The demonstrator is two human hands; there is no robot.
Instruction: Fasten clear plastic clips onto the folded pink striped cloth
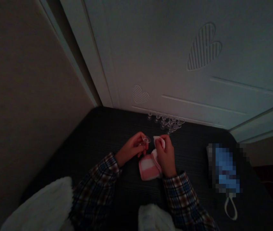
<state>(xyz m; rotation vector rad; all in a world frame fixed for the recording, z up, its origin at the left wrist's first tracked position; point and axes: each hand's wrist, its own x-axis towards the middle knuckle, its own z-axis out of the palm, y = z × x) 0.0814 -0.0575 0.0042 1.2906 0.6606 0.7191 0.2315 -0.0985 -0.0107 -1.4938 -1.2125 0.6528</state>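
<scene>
The scene is dim. My left hand (132,148) is closed on a small clear glass piece (146,139), held just above the dark tabletop (98,134). My right hand (165,156) is closed on a pink and white cloth (148,166); one corner of the cloth sticks up between its fingers right beside the glass piece, and the rest hangs down to the table. Both sleeves are plaid. A cluster of several similar clear glass pieces (167,122) lies on the table just beyond my hands, against the door.
A white panelled door with heart cut-outs (203,48) stands behind the table. A beige wall is at the left. A blurred blue object with a white strap (225,170) lies at the right. White fluffy fabric (40,205) is near my lap.
</scene>
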